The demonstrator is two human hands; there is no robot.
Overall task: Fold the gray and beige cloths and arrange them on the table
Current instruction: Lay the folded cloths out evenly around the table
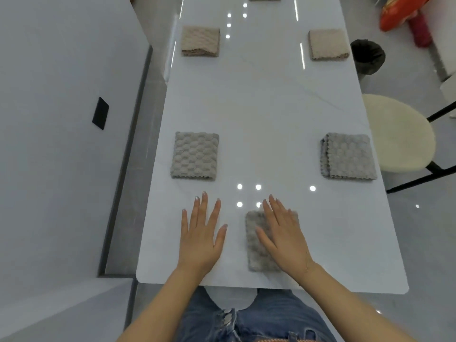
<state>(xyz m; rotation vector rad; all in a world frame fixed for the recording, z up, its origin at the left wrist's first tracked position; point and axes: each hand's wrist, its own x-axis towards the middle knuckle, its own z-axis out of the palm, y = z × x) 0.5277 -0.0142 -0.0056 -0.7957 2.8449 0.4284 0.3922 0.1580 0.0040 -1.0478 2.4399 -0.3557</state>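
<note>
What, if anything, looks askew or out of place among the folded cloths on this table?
Little stands out. The right gray cloth is folded less neatly: its layered edges splay out on its left side, unlike the tidy left gray cloth. The near gray cloth sits off-centre under the flat right hand. Nothing looks spilled or damaged.

You see a bright, even scene. The glossy white counter mirrors ceiling lamps as small round dots and thin streaks. Shadows are faint. Edges bend from the wide lens, and everything looks slightly soft.
</note>
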